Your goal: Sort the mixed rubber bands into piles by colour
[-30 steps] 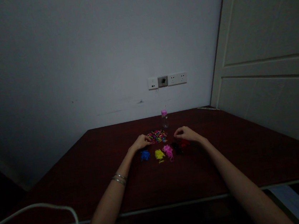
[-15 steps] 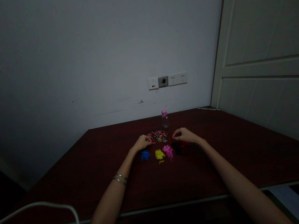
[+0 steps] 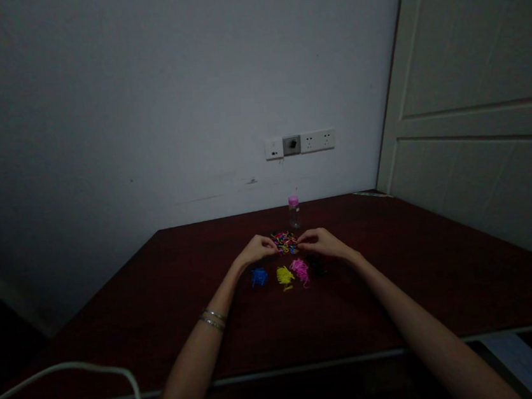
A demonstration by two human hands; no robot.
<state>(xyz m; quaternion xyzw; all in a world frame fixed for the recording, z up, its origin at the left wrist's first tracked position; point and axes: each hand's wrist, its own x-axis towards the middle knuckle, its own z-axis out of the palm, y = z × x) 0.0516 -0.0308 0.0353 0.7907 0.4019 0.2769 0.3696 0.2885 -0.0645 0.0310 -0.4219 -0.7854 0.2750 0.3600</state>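
A mixed heap of small colourful rubber bands (image 3: 284,243) lies on the dark red table. My left hand (image 3: 258,249) is at its left edge, fingers bent together in a pinch. From the right side my right hand (image 3: 321,243) reaches the heap's edge, thumb and fingertips close together. Whatever either hand may hold is too small to make out. In front of the heap lie sorted piles: blue bands (image 3: 259,277), yellow bands (image 3: 285,275), pink bands (image 3: 299,270) and a dark pile (image 3: 316,264) partly under my right hand.
A clear bottle with a pink lid (image 3: 294,212) stands behind the heap. The table (image 3: 281,335) backs onto a wall with sockets (image 3: 299,144). A white cable (image 3: 88,366) loops over the front left edge. A pale panelled door (image 3: 472,118) rises at the right.
My right hand has moved left to the mixed heap's edge. My left hand has shifted slightly right. Red bands seen near the right hand before are now hidden.
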